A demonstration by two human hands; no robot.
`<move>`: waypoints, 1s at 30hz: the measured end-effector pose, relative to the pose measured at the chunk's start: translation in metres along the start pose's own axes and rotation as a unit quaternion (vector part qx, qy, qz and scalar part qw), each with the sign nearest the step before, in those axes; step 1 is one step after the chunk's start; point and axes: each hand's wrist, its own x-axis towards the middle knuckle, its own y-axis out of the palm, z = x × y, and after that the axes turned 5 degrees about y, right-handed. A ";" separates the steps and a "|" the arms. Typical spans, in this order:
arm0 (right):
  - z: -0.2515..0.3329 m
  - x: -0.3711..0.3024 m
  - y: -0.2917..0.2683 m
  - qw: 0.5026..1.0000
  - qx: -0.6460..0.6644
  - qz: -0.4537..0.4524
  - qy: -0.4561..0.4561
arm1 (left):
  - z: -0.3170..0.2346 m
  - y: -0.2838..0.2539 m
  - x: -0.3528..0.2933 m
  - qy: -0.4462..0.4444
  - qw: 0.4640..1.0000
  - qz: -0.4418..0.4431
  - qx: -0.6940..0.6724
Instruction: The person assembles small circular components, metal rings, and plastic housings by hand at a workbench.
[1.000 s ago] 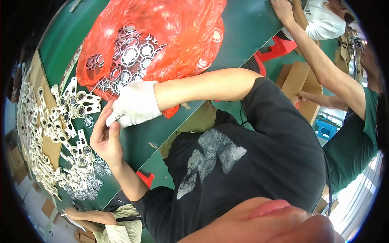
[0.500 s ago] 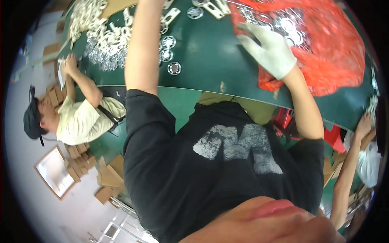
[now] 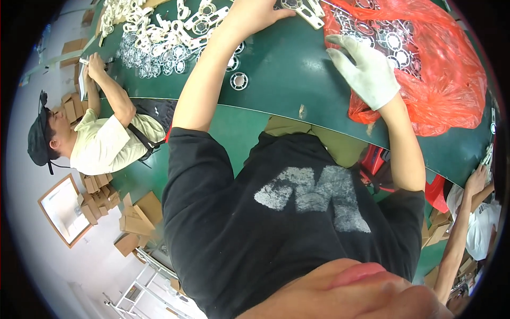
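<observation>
My bare left hand (image 3: 256,15) reaches over the far side of the green table, partly cut off by the top edge. Its thumb is stretched out toward some white flat parts with round silver rings (image 3: 307,11); no object shows in it. My right hand (image 3: 366,74), in a pale glove, is open, thumb and fingers apart. It lies by the left side of a red plastic bag (image 3: 451,80), close to the loose silver ring parts (image 3: 394,42) in it. A single silver ring (image 3: 239,81) lies near the table's front edge, below my left forearm.
A heap of white parts (image 3: 154,37) and clear or silver rings (image 3: 151,59) covers the table's left. A person in a cap (image 3: 106,133) works at the left; another person's arm (image 3: 459,228) reaches in at the right. Cardboard boxes (image 3: 141,218) stand on the floor behind.
My left hand has come into view, moving right toward the white parts. My right hand keeps its open shape beside the red bag. The whole view has shifted slightly.
</observation>
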 end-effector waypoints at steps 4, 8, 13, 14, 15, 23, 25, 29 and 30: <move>0.008 0.008 0.000 0.993 0.028 -0.088 -0.073 | -0.029 -0.011 -0.012 0.116 0.988 -0.093 -0.035; 0.010 0.010 0.004 0.993 0.013 -0.105 -0.047 | -0.054 0.008 -0.024 0.250 0.947 -0.199 0.024; 0.011 0.006 -0.002 0.987 -0.039 0.043 0.150 | -0.058 -0.014 -0.035 0.000 0.990 -0.134 -0.039; 0.014 0.009 -0.003 0.988 -0.036 0.045 0.145 | -0.040 -0.015 -0.041 -0.039 0.994 -0.095 0.038; 0.017 0.011 -0.005 0.984 -0.052 0.051 0.162 | -0.037 -0.017 -0.039 -0.057 0.992 -0.096 0.063; 0.016 0.015 -0.004 0.989 -0.045 0.039 0.133 | -0.023 -0.007 -0.037 -0.016 0.997 -0.070 -0.041; 0.007 0.011 -0.005 0.985 -0.068 0.035 0.153 | -0.041 -0.001 -0.028 -0.014 0.974 -0.087 -0.210; 0.016 0.010 -0.013 0.985 -0.058 0.031 0.161 | -0.065 0.008 -0.017 0.220 0.951 -0.151 -0.158; 0.016 0.009 -0.013 0.984 -0.054 0.022 0.167 | -0.069 0.007 -0.015 0.224 0.950 -0.164 -0.144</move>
